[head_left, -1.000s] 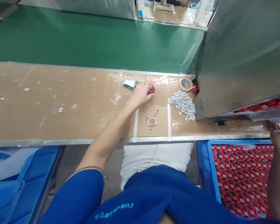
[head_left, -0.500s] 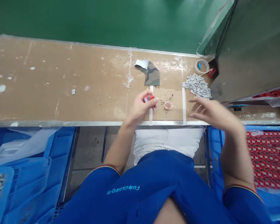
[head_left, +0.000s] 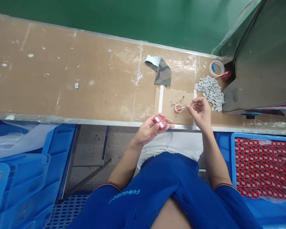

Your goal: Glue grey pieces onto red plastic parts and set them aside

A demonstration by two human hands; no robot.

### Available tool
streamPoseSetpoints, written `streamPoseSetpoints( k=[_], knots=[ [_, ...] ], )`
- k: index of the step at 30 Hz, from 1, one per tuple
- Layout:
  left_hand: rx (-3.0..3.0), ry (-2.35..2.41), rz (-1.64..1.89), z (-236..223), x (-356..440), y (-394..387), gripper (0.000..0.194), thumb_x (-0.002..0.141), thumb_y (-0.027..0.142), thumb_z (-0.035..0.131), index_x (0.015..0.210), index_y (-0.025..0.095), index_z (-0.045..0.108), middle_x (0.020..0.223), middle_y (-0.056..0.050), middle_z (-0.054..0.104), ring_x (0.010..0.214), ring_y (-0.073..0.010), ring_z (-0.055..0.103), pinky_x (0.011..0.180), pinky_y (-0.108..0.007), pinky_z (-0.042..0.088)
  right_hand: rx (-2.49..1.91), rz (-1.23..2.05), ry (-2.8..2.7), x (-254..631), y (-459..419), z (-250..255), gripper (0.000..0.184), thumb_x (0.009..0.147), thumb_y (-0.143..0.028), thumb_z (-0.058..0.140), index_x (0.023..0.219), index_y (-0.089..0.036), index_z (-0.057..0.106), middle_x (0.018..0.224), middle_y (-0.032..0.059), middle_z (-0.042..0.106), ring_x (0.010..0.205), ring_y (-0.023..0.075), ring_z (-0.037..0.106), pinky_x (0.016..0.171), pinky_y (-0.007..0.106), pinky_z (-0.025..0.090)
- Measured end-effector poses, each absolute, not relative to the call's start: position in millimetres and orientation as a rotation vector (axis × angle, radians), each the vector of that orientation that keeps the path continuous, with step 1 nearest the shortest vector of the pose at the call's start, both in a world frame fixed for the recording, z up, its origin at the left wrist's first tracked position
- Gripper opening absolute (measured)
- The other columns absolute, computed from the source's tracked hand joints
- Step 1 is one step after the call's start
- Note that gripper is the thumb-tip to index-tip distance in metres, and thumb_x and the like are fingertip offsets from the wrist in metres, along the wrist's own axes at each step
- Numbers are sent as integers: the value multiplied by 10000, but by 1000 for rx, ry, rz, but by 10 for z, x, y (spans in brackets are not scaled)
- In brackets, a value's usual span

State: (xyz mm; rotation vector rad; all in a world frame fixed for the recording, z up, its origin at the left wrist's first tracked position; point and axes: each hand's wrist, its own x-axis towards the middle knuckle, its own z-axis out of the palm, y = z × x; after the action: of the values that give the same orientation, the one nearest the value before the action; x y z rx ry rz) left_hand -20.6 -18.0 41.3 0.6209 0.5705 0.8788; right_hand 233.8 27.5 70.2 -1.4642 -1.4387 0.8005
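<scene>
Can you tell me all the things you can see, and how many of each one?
workbench: one, tan-brown, across the middle
grey pads: many, grey, heaped on the bench, right side
camouflage cloth: one, green and brown, on the bench
tape roll: one, white, far right of the bench
small cup: one, pinkish, on the bench
crate: one, blue, lower right
red parts: many, red and white, in the crate
red block: one, red and white, in the left hand
thin stick: one, pale, in the right hand, its tip at the cup
</scene>
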Motion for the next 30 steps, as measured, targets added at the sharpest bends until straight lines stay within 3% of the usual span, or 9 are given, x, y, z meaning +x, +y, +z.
streamPoseSetpoints(
  k=[3,5,8,11,18,24,30],
  knots=[
    [754,579,915,279,-151,-92,576,795,512,898,1227,223,649,1198,-145,800,711,-169,792,636,-260,622,-1481,937,-1375,2364,294,623,487,774,-460,840,1134,-213,626,742,-52,598,628,114,555,584,241,456],
    [835,610,945,233,-92,-37,571,769,481,924,1215,209,693,1175,-145,814,630,-126,738,574,-235,586,-1476,973,-1427,2358,281,597,378,812,-444,802,1075,-193,697,764,-12,662,652,132,593,616,267,490],
    [929,671,993,229,6,22,420,746,364,950,1090,198,776,1152,-124,825,816,-156,773,732,-255,629,-1442,885,-1559,2325,258,607,173,890,-362,731,921,-195,769,876,58,763,774,172,676,718,316,538],
    [982,728,1024,226,79,41,368,753,326,938,1071,204,800,1129,-107,830,961,-197,790,877,-305,638,-1403,754,-1675,2296,266,623,114,926,-303,707,914,-219,784,918,63,784,822,185,690,752,337,542],
    [1136,774,985,156,86,31,373,806,286,880,1158,185,811,1200,-133,820,1040,-233,802,926,-319,647,-1258,451,-1580,2261,307,512,149,957,-323,720,846,-225,720,883,58,753,845,196,712,775,357,569],
    [1302,860,1033,142,78,-1,385,871,290,830,1236,182,776,1190,-127,829,1056,-226,810,922,-301,652,-1321,694,-1196,2228,196,327,275,917,-465,785,865,-217,679,870,41,805,822,184,788,749,314,624],
    [1466,922,1041,169,99,-26,317,935,270,755,1238,175,759,1212,-121,826,1071,-213,809,909,-287,649,-1255,783,-1029,2174,68,446,262,908,-417,816,848,-218,656,794,6,797,712,159,781,654,271,629]
  ],
)
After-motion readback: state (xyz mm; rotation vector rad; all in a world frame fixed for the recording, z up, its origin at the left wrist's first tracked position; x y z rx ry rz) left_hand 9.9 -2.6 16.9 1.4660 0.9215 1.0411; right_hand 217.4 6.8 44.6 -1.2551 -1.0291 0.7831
